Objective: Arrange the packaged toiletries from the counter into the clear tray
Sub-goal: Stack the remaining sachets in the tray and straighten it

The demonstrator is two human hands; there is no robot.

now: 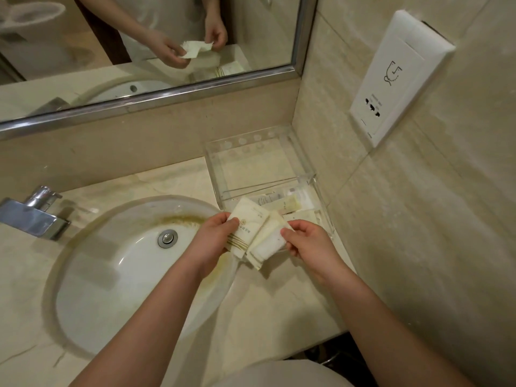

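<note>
Two hands hold three fanned packets (262,233) near the right edge of the counter (265,317): left hand (215,238) grips the gold-striped packet (248,222), right hand (310,241) pinches the white packet (269,245). One clear tray (304,163) in the right rear corner holds about three more packets (290,201).

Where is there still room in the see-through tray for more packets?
In the clear tray, the back part, between the row of holes and the divider, is bare. Its front part is crowded with packets; the left hand and right hand grip a bunch of packets before it. The counter behind the sink is bare too.
</note>
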